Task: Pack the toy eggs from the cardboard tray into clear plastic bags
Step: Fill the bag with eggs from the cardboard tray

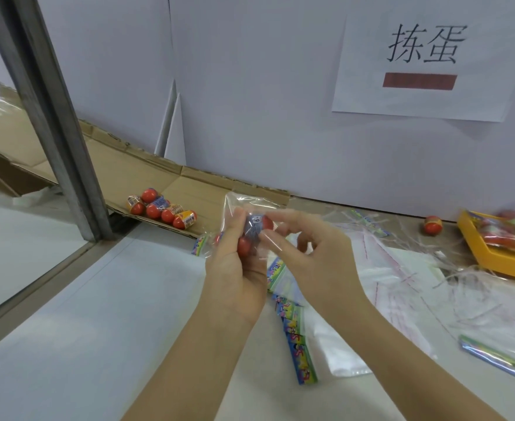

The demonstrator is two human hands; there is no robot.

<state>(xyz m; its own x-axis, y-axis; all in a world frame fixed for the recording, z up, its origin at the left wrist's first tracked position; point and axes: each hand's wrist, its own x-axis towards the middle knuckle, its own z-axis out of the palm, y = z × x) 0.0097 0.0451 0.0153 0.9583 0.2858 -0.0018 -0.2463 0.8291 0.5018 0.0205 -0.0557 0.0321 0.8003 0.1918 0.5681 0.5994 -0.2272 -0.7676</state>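
The left hand [235, 268] is raised above the table [98, 299], fingers curled round the lower part of a clear plastic bag [238, 205], cupping the toy eggs [257, 226] already inside. This grip seems meant to carry the load from below and keep the bag's mouth upward and slack. The right hand [314, 250] meets it from the other side. Its thumb and forefinger pinch the film beside the eggs and the other fingers are loosely bent, probably to settle the contents or gather the plastic for closing. Which of the two I cannot tell.

At least two eggs show through the bag. One has a red end and a pale bluish printed band, and a second red one sits lower against the left palm. The film is thin, crinkled and glossy, so the eggs look slightly blurred.

The cardboard tray [171, 180] is a flattened carton lying against the white wall just beyond the hands. It carries a small cluster of eggs [162, 208], each with red ends and a yellow or blue printed wrap, close enough to pick without stretching. A stray egg [431, 225] lies by the wall to the right, near a yellow box [490, 265] that seems to hold filled bags. Empty bags with bright header cards [295, 338] are fanned on the table under the wrists, ready for the next batch.
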